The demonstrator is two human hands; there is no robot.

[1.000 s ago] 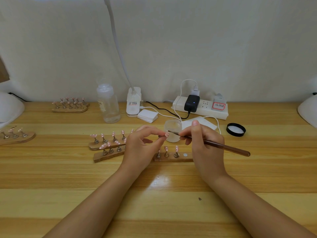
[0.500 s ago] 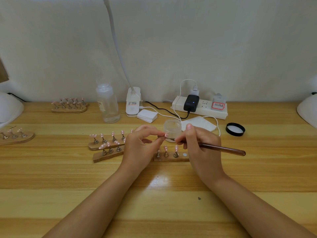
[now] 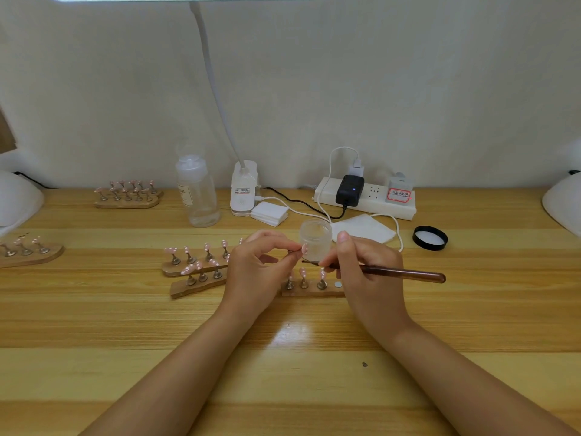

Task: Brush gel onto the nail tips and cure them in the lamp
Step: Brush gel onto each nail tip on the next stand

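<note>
My left hand (image 3: 256, 272) pinches the small metal stand of a pink nail tip (image 3: 304, 248) and holds it up above the table. My right hand (image 3: 366, 278) grips a brown brush (image 3: 405, 273) like a pen, its dark tip just below the held nail tip. An open frosted gel jar (image 3: 315, 240) stands right behind them. Under my hands lies a wooden holder (image 3: 311, 289) with three pink tips and one bare magnet spot. Two more wooden holders (image 3: 196, 265) with pink tips lie to the left. White curing lamps sit at the far left (image 3: 17, 201) and far right (image 3: 562, 204) edges.
The jar's black lid (image 3: 430, 237) lies to the right. Behind are a clear bottle (image 3: 197, 191), a desk lamp base (image 3: 243, 188), white wipes (image 3: 269, 213), a folded white cloth (image 3: 363, 228) and a power strip (image 3: 366, 196) with cables. Other tip holders rest at back left (image 3: 127, 193) and far left (image 3: 28, 250).
My right hand has drawn the brush back from the jar toward the held nail tip, and the brush handle has dropped lower. My left hand has stayed in place.
</note>
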